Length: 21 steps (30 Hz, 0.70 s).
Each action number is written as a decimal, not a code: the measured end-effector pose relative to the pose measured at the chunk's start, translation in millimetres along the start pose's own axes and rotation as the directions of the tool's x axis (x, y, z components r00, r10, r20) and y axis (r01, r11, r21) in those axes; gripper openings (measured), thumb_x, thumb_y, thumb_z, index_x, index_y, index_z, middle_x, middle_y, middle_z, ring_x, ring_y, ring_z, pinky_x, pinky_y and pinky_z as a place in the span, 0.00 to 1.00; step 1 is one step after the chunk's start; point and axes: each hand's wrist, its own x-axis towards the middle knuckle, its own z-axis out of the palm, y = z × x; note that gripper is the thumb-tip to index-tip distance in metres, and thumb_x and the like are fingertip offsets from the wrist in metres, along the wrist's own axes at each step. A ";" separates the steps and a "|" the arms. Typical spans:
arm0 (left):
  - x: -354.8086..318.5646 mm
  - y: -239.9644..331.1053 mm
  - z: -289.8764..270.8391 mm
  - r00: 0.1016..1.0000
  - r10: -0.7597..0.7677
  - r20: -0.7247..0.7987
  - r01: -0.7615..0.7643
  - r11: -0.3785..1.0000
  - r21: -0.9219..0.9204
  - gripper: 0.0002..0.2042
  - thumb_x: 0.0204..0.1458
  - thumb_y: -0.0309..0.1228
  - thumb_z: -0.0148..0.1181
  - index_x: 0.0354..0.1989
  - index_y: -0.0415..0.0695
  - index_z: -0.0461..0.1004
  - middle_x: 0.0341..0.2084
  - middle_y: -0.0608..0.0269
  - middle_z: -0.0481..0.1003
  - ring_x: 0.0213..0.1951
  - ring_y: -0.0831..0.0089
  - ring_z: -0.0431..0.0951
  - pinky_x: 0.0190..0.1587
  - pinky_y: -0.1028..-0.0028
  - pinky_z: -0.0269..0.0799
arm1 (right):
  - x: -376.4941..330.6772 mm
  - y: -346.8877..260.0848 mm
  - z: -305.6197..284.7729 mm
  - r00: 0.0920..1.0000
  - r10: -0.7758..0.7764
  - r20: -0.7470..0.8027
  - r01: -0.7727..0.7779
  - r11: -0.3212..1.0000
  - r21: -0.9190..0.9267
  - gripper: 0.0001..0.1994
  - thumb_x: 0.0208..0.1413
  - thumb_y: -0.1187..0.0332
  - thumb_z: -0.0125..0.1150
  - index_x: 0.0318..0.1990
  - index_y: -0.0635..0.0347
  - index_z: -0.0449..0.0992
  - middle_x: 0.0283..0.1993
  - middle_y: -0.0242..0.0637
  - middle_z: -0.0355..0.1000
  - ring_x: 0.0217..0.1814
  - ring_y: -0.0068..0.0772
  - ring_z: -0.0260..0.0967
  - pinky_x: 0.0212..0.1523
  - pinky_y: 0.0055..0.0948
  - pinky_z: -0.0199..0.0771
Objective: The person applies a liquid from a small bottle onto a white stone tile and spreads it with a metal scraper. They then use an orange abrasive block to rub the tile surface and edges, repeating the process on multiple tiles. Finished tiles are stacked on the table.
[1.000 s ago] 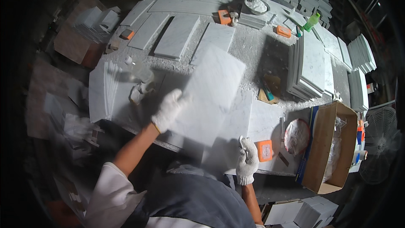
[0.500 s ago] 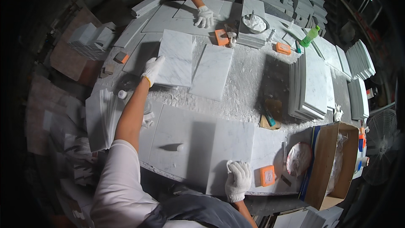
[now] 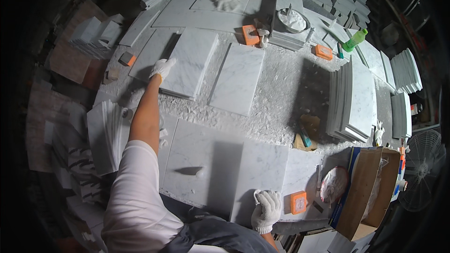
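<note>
My left hand (image 3: 162, 68), in a white knit glove, reaches out to the left edge of a stack of white marble tiles (image 3: 192, 61). Its fingers lie stretched along the top tile's edge. Close to me, my gloved right hand (image 3: 267, 208) rests on the front end of a grey-veined marble tile (image 3: 262, 164). The fingers there are curled in, and what they may hold is hidden. An orange block (image 3: 298, 203) lies just right of that hand. One more marble tile (image 3: 238, 78) lies beside the stack.
Across the table, a co-worker's gloved hand (image 3: 227, 1) is over other tiles. Upright tiles (image 3: 351, 100) stand at right, behind an open cardboard box (image 3: 368, 192). A bowl of white paste (image 3: 294, 20) and a green bottle (image 3: 355, 40) are at the back. A fan (image 3: 424, 168) stands right.
The top tile under my left hand has turned and settled in line with the stack, and that hand has shifted slightly left. My right hand stays at the same tile. The view has tilted somewhat.
</note>
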 end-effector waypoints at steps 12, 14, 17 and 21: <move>-74.5 130.7 -53.0 0.924 0.251 -0.290 -0.110 0.897 0.428 0.22 0.62 0.51 0.51 0.50 0.48 0.80 0.52 0.44 0.78 0.55 0.47 0.78 0.56 0.52 0.73 | 6.6 -4.8 -4.6 0.999 0.046 -0.014 -0.042 0.985 0.168 0.14 0.48 0.81 0.59 0.43 0.57 0.81 0.46 0.42 0.80 0.51 0.51 0.78 0.63 0.56 0.71; -96.6 165.5 -52.2 0.901 0.330 -0.280 -0.241 0.920 0.309 0.22 0.63 0.51 0.51 0.50 0.46 0.80 0.51 0.45 0.78 0.54 0.48 0.78 0.55 0.54 0.73 | 1.7 0.2 -3.8 0.996 -0.050 -0.074 0.056 0.995 0.084 0.18 0.41 0.79 0.59 0.43 0.57 0.79 0.39 0.40 0.78 0.40 0.48 0.75 0.43 0.44 0.73; -179.3 212.1 -4.8 0.822 0.555 -0.132 -0.563 0.825 -0.041 0.21 0.64 0.48 0.56 0.52 0.43 0.78 0.50 0.50 0.79 0.51 0.56 0.80 0.54 0.59 0.75 | -12.7 9.0 -2.1 0.998 -0.003 -0.059 0.009 0.995 0.096 0.20 0.44 0.81 0.59 0.48 0.58 0.81 0.43 0.42 0.80 0.47 0.52 0.77 0.51 0.48 0.74; -365.1 211.0 69.5 0.385 0.910 0.153 -0.923 0.384 0.039 0.21 0.64 0.45 0.55 0.55 0.41 0.76 0.49 0.51 0.78 0.51 0.58 0.78 0.58 0.58 0.74 | -36.2 15.9 -7.8 0.974 0.207 -0.088 -0.148 0.883 0.444 0.18 0.52 0.81 0.59 0.51 0.63 0.80 0.49 0.50 0.79 0.48 0.56 0.76 0.55 0.44 0.76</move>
